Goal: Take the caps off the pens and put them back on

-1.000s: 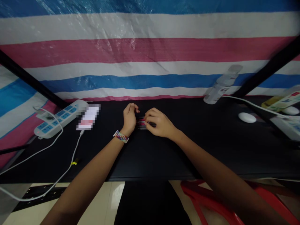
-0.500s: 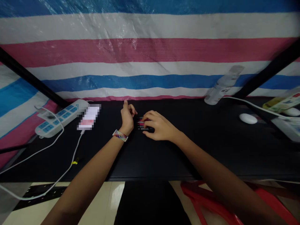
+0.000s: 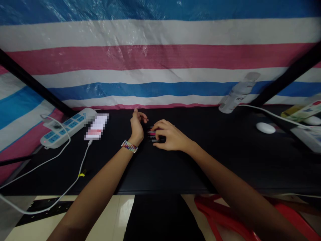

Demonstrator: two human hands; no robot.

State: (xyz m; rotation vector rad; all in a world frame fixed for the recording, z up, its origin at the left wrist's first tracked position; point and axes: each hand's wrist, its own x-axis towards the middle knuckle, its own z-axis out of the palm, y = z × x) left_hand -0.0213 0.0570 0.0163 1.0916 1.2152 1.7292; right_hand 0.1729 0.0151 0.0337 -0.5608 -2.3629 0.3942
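Several slim pens, dark and pink-red, lie side by side on the black table between my two hands. My right hand is curled over them from the right, thumb at the near side and fingers at the far side, hiding much of their length. On the left, my left hand stands on edge by the pen tips, its palm toward them. Its fingers are loosely bent and apart, holding nothing. A multicoloured woven band is on my left wrist.
To the left lie a white power strip, a phone on a white cable and a small yellow piece. A spray bottle and a white mouse are on the right. Striped sheeting hangs behind the table.
The view has shifted slightly. Both hands keep nearly the same places beside the pens, with only small finger movements.
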